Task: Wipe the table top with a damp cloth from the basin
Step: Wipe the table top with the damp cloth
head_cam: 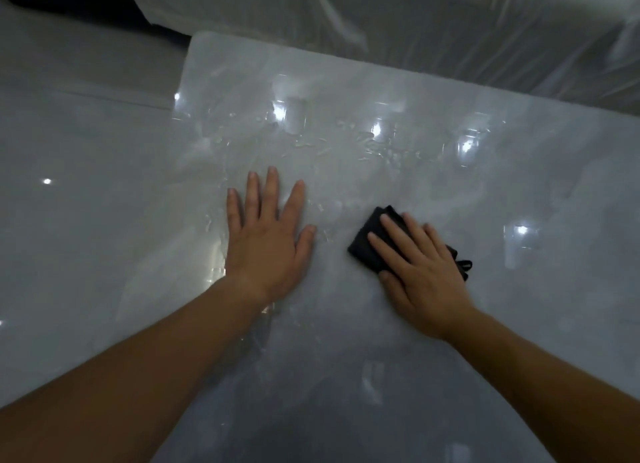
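On the far left you see the glossy grey floor (69, 220), lower than the worktop (450, 116) and beside its left edge. The worktop itself is pale, shiny and marbled; its far left corner shows at the top of the view and its far edge runs away to the right.

Your left hand (268, 241) lies near the left edge of the worktop, palm down. It is released: the fingers are straight and a little spread, pointing to the far edge, and it grasps nothing. It only rests flat on the wet surface.

Beyond this hand, toward the far edge, there are water drops (363, 144) and thin wet streaks, and several bright light spots (278, 111) reflect in the surface.

To the right of the left hand, apart from it, about in the middle of the worktop, lies the cloth (363, 251). It is black and folded into a small thick pad, and it lies flat on the worktop.

Your right hand (422, 275) is on top of the cloth and covers its right part. The fingers are straight and press down on it, pointing to the far left corner; they are not curled around it. The thumb lies at the near side of the cloth. A small piece of the cloth comes out behind the hand on the right.

Along the far edge, up to the right, a wrinkled translucent plastic sheet (415, 29) covers something
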Motion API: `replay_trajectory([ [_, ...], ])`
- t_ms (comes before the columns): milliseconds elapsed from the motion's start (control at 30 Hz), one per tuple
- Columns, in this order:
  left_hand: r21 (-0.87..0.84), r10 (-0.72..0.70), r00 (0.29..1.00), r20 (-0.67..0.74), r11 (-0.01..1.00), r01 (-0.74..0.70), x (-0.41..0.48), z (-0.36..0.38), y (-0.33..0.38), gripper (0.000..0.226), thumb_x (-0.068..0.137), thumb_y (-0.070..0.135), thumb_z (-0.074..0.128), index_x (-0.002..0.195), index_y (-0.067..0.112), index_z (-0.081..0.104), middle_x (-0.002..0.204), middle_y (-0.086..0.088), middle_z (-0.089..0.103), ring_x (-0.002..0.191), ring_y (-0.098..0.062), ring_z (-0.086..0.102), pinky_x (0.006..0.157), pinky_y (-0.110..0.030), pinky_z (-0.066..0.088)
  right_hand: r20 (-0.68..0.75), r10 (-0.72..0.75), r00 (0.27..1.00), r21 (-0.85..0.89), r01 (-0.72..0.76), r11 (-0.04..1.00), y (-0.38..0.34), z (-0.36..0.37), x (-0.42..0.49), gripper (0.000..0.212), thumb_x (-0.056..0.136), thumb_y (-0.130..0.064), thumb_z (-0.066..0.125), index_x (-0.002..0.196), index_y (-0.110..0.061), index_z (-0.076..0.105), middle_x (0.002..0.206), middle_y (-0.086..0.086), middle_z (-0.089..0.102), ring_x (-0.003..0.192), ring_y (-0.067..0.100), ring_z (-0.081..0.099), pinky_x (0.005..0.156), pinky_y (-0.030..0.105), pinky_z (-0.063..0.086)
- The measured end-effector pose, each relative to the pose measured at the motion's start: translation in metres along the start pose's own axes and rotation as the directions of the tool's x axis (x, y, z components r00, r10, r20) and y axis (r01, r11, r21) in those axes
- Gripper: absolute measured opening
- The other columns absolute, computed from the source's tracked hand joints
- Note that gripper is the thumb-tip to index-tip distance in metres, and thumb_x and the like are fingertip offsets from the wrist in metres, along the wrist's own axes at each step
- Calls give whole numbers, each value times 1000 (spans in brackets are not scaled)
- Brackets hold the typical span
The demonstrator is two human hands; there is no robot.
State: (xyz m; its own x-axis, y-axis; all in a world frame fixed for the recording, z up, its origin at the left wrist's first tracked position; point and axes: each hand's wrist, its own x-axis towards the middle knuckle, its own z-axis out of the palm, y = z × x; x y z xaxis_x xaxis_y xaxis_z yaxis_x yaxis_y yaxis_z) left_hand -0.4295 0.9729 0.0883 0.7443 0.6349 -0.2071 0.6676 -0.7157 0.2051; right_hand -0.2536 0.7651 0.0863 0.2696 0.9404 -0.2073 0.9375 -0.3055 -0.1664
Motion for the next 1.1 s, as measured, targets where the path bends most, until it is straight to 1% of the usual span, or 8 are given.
replay_trajectory([
  [133,20,-14,1000,23,1000,14,26,5,3,69,97,59,10,159,30,-3,166,-11,-16,151,-34,-21,120,-58,-9,-101,459,882,84,-453,888,55,-18,52,64,97,-45,28,157,-21,31,167,9,21,152,38,18,120,58,20],
  [233,49,-18,999,29,999,17,26,9,3,69,98,60,6,158,30,-6,165,-11,-19,150,-35,-23,120,-59,-8,-120,577,808,134,-562,816,74,-38,111,66,97,-45,24,159,-20,25,168,9,15,153,37,11,123,54,14],
  [333,48,-21,999,37,999,19,26,7,3,68,98,61,6,158,31,-8,165,-10,-21,150,-33,-25,120,-58,-10,-143,487,861,138,-470,872,47,-41,162,60,104,-42,27,160,-23,19,169,6,8,155,35,4,125,52,5],
  [533,24,-45,995,85,999,43,31,-6,6,71,96,63,14,158,34,-7,165,-9,-20,150,-31,-25,117,-58,-17,-56,55,997,43,-53,998,36,-35,149,59,103,-46,25,159,-28,23,169,1,12,156,30,4,125,50,6],
  [600,15,-49,995,91,999,48,41,-9,6,74,94,66,17,157,35,-10,164,-8,-24,149,-31,-27,116,-59,-18,-78,63,995,40,-60,997,70,-38,138,60,101,-46,28,157,-26,29,168,3,18,155,32,11,124,53,13],
  [700,15,-57,993,106,998,56,51,-8,5,78,91,70,14,156,37,-13,162,-7,-30,147,-32,-32,116,-61,-17,-127,283,951,66,-277,959,111,-46,135,60,101,-44,29,157,-23,29,167,8,20,153,36,15,122,56,18],
  [867,27,-71,990,122,997,69,53,-5,6,78,90,70,13,155,38,-15,161,-6,-33,146,-32,-34,115,-63,-17,-174,526,832,151,-505,850,90,-55,193,61,100,-40,30,158,-21,26,168,10,14,153,39,11,123,55,13],
  [1100,10,-77,989,125,997,76,54,-9,9,77,94,68,23,155,39,-14,161,-5,-32,146,-30,-35,114,-61,-19,-82,83,993,47,-79,996,41,-48,215,57,105,-45,26,160,-29,20,169,3,9,156,31,2,125,51,4],
])
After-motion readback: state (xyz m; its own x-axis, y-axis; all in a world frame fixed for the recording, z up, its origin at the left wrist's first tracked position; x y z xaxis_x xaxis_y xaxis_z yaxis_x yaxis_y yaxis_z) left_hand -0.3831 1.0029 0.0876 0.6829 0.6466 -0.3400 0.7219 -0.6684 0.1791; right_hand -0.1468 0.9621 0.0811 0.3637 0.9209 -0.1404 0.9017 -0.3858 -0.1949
